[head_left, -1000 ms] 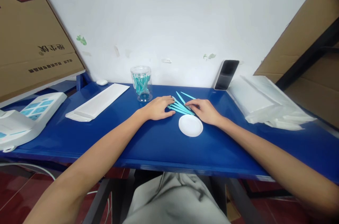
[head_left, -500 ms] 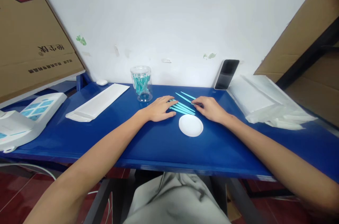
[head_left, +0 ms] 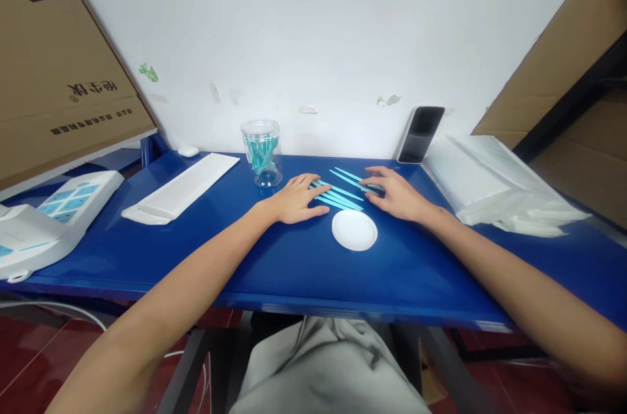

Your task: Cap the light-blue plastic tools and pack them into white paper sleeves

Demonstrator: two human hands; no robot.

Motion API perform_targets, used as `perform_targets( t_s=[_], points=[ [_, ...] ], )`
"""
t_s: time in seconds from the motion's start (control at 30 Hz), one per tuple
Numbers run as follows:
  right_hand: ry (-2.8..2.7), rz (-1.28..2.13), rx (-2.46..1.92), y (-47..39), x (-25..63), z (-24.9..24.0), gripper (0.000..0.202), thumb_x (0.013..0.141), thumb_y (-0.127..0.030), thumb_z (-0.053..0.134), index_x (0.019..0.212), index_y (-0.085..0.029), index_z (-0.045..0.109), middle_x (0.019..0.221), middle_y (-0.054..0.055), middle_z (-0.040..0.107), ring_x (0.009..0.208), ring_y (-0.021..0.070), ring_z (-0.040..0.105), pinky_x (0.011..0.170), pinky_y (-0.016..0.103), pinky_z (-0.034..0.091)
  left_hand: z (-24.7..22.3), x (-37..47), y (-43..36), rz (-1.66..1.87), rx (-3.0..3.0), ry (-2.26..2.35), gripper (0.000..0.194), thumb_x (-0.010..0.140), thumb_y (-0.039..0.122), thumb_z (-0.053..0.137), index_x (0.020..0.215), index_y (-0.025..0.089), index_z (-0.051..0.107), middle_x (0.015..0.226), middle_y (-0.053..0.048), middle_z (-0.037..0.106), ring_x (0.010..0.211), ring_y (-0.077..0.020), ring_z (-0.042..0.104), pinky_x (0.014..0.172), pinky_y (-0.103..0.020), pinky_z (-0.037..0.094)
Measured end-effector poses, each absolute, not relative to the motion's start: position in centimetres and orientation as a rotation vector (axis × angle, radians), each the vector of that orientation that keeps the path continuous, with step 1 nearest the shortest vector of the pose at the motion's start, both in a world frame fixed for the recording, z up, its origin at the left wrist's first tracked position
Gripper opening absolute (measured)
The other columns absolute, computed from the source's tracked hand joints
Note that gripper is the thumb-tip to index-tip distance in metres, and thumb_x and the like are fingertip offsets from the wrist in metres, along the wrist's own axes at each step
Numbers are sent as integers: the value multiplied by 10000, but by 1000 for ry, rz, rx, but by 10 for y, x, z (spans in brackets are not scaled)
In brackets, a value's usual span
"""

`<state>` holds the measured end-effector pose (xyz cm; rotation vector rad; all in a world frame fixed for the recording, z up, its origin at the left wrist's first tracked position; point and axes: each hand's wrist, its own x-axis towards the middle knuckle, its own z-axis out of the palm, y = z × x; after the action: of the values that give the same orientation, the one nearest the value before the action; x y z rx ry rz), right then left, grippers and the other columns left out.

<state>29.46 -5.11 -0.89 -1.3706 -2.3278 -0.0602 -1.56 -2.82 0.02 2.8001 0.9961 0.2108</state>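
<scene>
Several thin, pointed turquoise sticks (head_left: 345, 196) lie fanned out on the blue table. My left hand (head_left: 300, 198) rests flat over their left ends, fingers spread and thumb stretched out. Two more turquoise sticks (head_left: 343, 177) lie slightly farther back, apart from the others. Over the right ends of these two, my right hand (head_left: 394, 193) has its thumb and fingers apart, touching or nearly touching them. A round white lid (head_left: 354, 230) lies just in front of the sticks. Behind my left hand stands a clear plastic jar (head_left: 261, 151) with similar turquoise sticks inside.
A long white packet (head_left: 181, 189) and a white device with blue panels (head_left: 68, 218) are on the left. On the right, a phone (head_left: 420, 134) leans against the wall near stacked clear plastic bags (head_left: 490, 185). A large cardboard box (head_left: 63, 61) rises at far left.
My right hand has loosened from a pinch on a stick, its fingers spreading. The two rear sticks have shifted slightly right. My left hand has stayed nearly in place.
</scene>
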Motion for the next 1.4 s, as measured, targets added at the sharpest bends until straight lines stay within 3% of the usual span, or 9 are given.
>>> perform_targets(
  t_s=[0.13, 0.3, 0.6, 0.87, 1.23, 1.4],
  points=[
    [-2437, -7, -1339, -48, 295, -10, 344, 977, -282, 523, 1191, -171, 769, 1312, 150, 678, 1164, 290, 678, 1034, 453, 539, 2, -15, -31, 229, 2816, 990, 728, 994, 696, 368, 1583, 270, 406, 1609, -171, 350, 1502, -383, 292, 1213, -585, 259],
    [-2423, -44, -1332, -45, 297, -9, 325, 943, -168, 517, 1123, -156, 787, 1186, 135, 739, 1059, 272, 715, 967, 416, 570, 2, -17, -30, 305, 2744, 992, 764, 982, 730, 359, 1606, 290, 359, 1639, -166, 304, 1515, -402, 260, 1208, -613, 268],
    [-2380, -29, -1376, -44, 297, -8, 311, 876, -115, 563, 1073, -184, 793, 1176, 87, 760, 1041, 259, 730, 950, 374, 577, 0, -24, -21, 428, 2648, 1102, 724, 1012, 708, 270, 1601, 295, 351, 1634, -148, 302, 1518, -361, 262, 1216, -589, 280],
    [-2395, -67, -1454, -46, 299, -5, 317, 894, -103, 541, 1095, -135, 785, 1172, 134, 753, 1081, 292, 716, 990, 408, 555, 0, -24, -21, 438, 2637, 1139, 719, 1016, 697, 272, 1570, 260, 410, 1593, -162, 349, 1492, -362, 299, 1210, -590, 288],
    [-2423, -122, -1630, -52, 294, 5, 364, 953, -173, 526, 1258, -138, 722, 1147, 151, 755, 1035, 315, 715, 884, 395, 551, -5, -25, -16, 430, 2673, 1115, 690, 1025, 665, 284, 1528, 236, 483, 1553, -168, 395, 1464, -367, 336, 1202, -574, 309],
    [-2403, -145, -1689, -52, 291, 6, 404, 959, -138, 484, 1298, -120, 703, 1227, 141, 745, 1131, 297, 698, 952, 365, 530, -8, -24, -14, 435, 2686, 1114, 674, 1028, 648, 286, 1513, 233, 503, 1533, -172, 416, 1451, -363, 356, 1195, -572, 321]
  ],
)
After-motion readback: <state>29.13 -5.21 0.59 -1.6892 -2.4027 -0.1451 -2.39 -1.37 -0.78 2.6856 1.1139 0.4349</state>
